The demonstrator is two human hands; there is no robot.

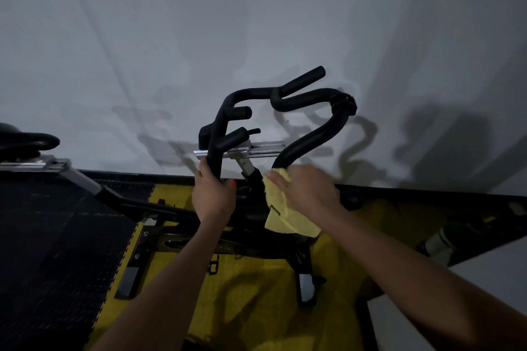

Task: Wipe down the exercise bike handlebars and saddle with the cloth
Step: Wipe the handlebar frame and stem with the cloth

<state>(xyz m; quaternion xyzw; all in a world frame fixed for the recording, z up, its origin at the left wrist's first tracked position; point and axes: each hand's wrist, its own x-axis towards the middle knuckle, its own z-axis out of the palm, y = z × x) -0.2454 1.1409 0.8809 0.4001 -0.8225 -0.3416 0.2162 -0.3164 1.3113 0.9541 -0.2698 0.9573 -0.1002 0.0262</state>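
Left hand (212, 198) grips the near left bar of the black handlebars (308, 94), right hand (303, 189) clutches yellow cloth (281, 218) at the right bar's base.

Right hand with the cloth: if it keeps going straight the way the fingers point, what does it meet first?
Probably the black stem under the handlebars: the right hand presses the cloth up-left toward it, though depth is unclear.

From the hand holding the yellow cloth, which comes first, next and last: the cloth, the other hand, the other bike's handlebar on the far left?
From the right hand:
1. Yellow cloth, held in that hand, against the handlebar's right end.
2. Left hand, gripping the handlebar's left end, across the stem.
3. Neighbouring bike's handlebar, at the far left edge.
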